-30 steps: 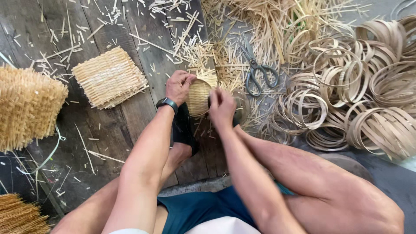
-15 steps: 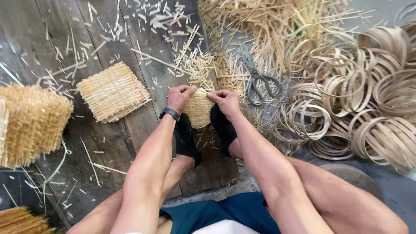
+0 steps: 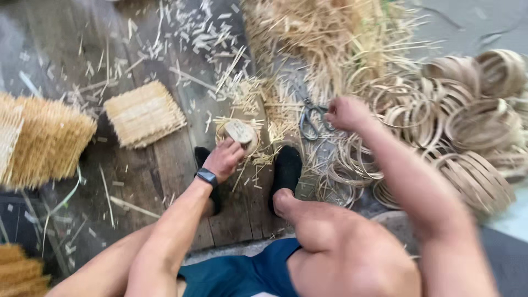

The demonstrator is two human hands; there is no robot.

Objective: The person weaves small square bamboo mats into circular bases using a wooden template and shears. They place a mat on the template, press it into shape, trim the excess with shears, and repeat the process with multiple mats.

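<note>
The left hand grips a small round woven piece on the plank floor, fingers curled over its near rim, just ahead of the person's black-socked feet. The right hand hangs loosely curled and empty beside the scissors (blurred, so contact is unclear), near coiled bamboo rings.

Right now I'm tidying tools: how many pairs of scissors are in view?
1. The scissors lie on the floor beside the right hand, near the bamboo rings. Others may hide under the straw pile.
</note>
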